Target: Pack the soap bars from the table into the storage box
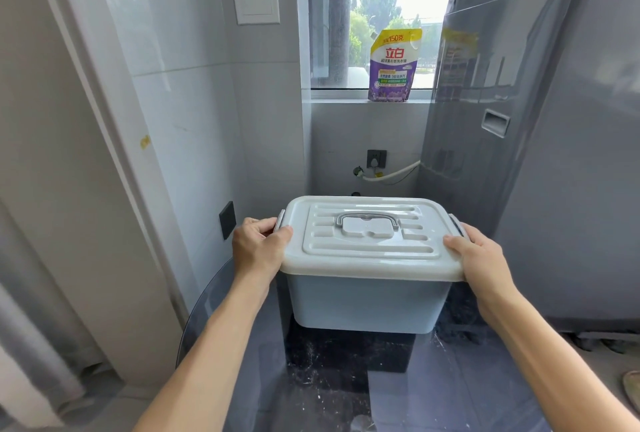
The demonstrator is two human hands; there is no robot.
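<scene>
- Head view: the storage box [367, 303] stands on the dark glass table [450, 379], near its far edge, with the pale lid [370, 241] seated on top and its handle folded flat.
- The left hand [258, 246] grips the lid's left end — thumb on top by the side latch, fingers curled round the edge.
- The right hand [479, 253] holds the right end the same way, thumb lying on the lid's rim, fingers wrapped round the side and mostly hidden.
- No soap bars show anywhere on the table in this view; whether any sit inside the box cannot be told, since the lid covers it.
- Progress, as a judgement: either the box is about to be opened or has been closed — the picture does not settle which.
- Behind: a detergent pouch [393, 66] on the window sill, a washing machine [519, 102] at right.
</scene>
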